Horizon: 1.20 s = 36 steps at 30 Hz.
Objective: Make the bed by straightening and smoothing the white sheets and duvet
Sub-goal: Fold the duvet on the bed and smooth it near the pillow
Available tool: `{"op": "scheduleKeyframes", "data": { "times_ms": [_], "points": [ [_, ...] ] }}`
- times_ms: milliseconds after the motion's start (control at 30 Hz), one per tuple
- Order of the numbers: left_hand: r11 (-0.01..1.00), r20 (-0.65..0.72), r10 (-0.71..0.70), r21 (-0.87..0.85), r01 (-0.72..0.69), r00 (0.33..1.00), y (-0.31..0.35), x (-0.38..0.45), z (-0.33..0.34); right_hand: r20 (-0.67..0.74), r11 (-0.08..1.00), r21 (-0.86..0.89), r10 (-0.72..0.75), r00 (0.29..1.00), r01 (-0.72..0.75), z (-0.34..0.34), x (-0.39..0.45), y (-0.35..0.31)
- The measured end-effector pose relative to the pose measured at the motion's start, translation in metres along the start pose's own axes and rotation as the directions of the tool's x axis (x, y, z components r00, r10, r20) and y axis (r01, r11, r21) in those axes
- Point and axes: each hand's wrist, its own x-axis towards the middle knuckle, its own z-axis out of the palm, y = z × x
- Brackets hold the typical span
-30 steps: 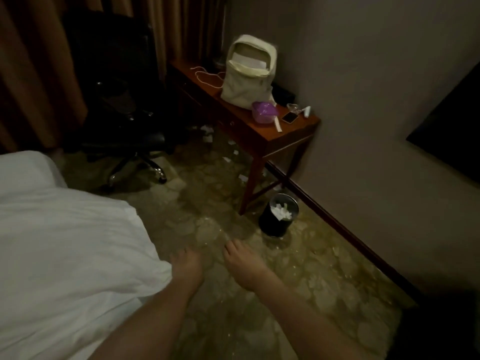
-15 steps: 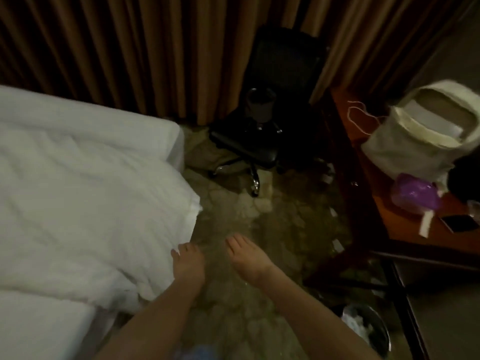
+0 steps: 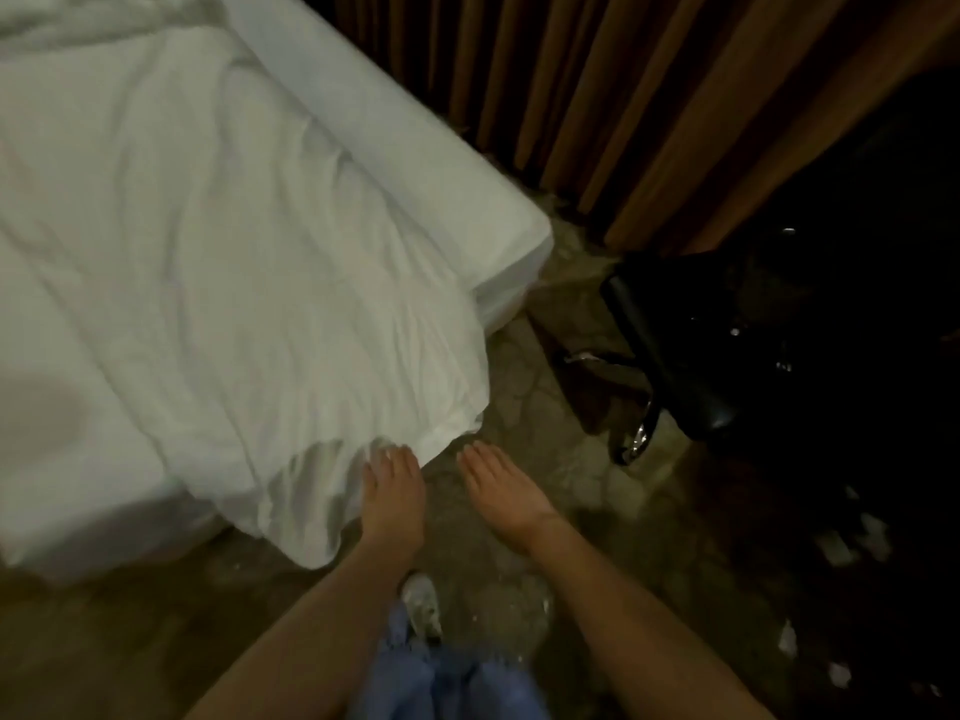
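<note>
A rumpled white duvet [image 3: 218, 252] covers the bed on the left, and its corner hangs off the near edge toward the floor. The white sheet on the mattress [image 3: 426, 163] shows along the far side by the curtains. My left hand [image 3: 392, 491] reaches forward palm down with straight fingers, its fingertips touching the hanging duvet corner. My right hand [image 3: 501, 491] is held out flat beside it over the floor, about a hand's width to the right, touching nothing.
A black office chair [image 3: 691, 345] stands on the stone-pattern floor [image 3: 519, 387] close to the right of the bed corner. Brown curtains [image 3: 597, 96] hang behind the bed. Scraps of white paper [image 3: 841, 543] litter the floor at the right. My legs and a shoe [image 3: 421, 605] show below.
My view has swung left from the desk and wall toward the bed. The duvet corner now lies at my left fingertips. Both hands stay stretched out flat.
</note>
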Motion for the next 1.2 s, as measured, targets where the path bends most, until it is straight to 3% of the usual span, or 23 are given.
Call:
{"op": "scheduleKeyframes", "data": {
  "times_ms": [67, 200, 300, 367, 433, 533, 633, 733, 867, 967, 1067, 1200],
  "points": [
    [0.996, 0.057, -0.046, -0.073, 0.050, 0.997, 0.009, 0.010, 0.000, 0.010, 0.999, -0.014, -0.035, 0.999, 0.035, 0.006, 0.014, 0.025],
    [0.956, 0.095, -0.185, -0.215, 0.201, 0.978, 0.011, 0.028, 0.010, -0.108, 0.980, -0.082, -0.188, 0.976, 0.179, 0.015, 0.050, 0.063],
    [0.930, 0.127, -0.278, -0.214, 0.300, 0.952, 0.013, 0.052, 0.019, 0.060, 0.908, -0.285, -0.304, 0.951, 0.308, 0.035, 0.088, 0.090],
    [0.920, 0.078, -0.318, -0.216, 0.327, 0.945, 0.021, 0.075, 0.030, 0.045, 0.862, -0.369, -0.358, 0.933, 0.348, 0.051, 0.122, 0.103],
    [0.900, -0.033, -0.348, -0.291, 0.324, 0.937, 0.033, 0.106, 0.039, 0.008, 0.867, -0.327, -0.396, 0.918, 0.376, 0.067, 0.155, 0.112],
    [0.905, -0.097, -0.347, -0.295, 0.306, 0.933, 0.049, 0.161, 0.068, -0.060, 0.910, -0.305, -0.311, 0.948, 0.280, 0.092, 0.209, 0.121],
    [0.903, 0.021, -0.377, -0.214, 0.372, 0.926, 0.053, 0.223, 0.126, -0.060, 0.900, -0.273, -0.370, 0.927, 0.341, 0.147, 0.274, 0.124],
    [0.892, -0.027, -0.406, -0.231, 0.389, 0.914, 0.047, 0.282, 0.178, -0.166, 0.912, -0.301, -0.338, 0.926, 0.279, 0.189, 0.328, 0.123],
    [0.871, -0.053, -0.491, -0.060, 0.488, 0.869, 0.038, 0.343, 0.219, -0.222, 0.888, -0.349, -0.388, 0.894, 0.299, 0.251, 0.374, 0.120],
    [0.839, -0.152, -0.543, -0.048, 0.543, 0.826, 0.025, 0.377, 0.251, -0.228, 0.851, -0.444, -0.409, 0.884, 0.279, 0.283, 0.394, 0.109],
    [0.817, -0.304, -0.560, -0.045, 0.575, 0.771, 0.021, 0.389, 0.265, -0.370, 0.885, -0.438, -0.338, 0.865, 0.159, 0.295, 0.399, 0.095],
    [0.828, -0.385, -0.512, 0.018, 0.561, 0.768, 0.023, 0.389, 0.274, -0.503, 0.869, -0.474, -0.400, 0.766, 0.143, 0.297, 0.408, 0.102]
  ]
}}
